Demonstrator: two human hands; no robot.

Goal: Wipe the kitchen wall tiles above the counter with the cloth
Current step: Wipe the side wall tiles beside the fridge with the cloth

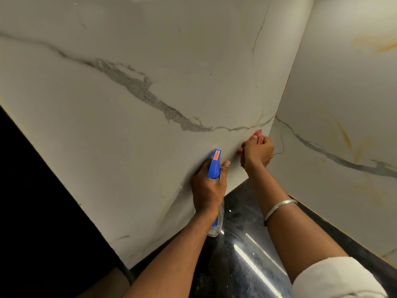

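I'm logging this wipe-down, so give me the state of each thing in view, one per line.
Cloth: bunched in the right hand, pressed to the wall near the corner.
Right hand: gripping the cloth.
Left hand: gripping the bottle.
Bottle: held upright, nozzle towards the wall.
Wall: orange streaks on the right panel.
Counter: glossy.

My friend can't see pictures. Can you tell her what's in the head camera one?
A person's right hand presses a pink cloth against the marble-look wall tiles, near the corner above a shiny black counter. Their left hand holds a clear spray bottle with a blue top, pointed at the wall.
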